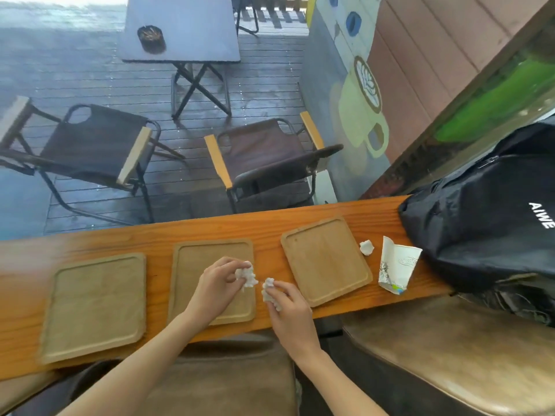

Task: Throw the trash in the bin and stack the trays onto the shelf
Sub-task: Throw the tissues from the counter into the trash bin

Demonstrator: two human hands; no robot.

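Note:
Three square wooden trays lie in a row on the orange wooden counter (pixel 210 229): a left tray (pixel 93 304), a middle tray (pixel 192 259) and a right tray (pixel 326 259). My left hand (pixel 214 288) hovers over the middle tray, pinching a crumpled white tissue (pixel 247 276). My right hand (pixel 289 313) holds a second crumpled tissue (pixel 268 291) just right of that tray. A third small tissue ball (pixel 366 247) lies beside the right tray. A squashed white paper cup (pixel 396 268) lies on its side farther right.
A black backpack (pixel 492 211) fills the counter's right end. Brown padded stools (pixel 450 355) stand below the near edge. Beyond the counter are two folding chairs (pixel 264 160) and a dark folding table (pixel 180 28) with an ashtray on the deck.

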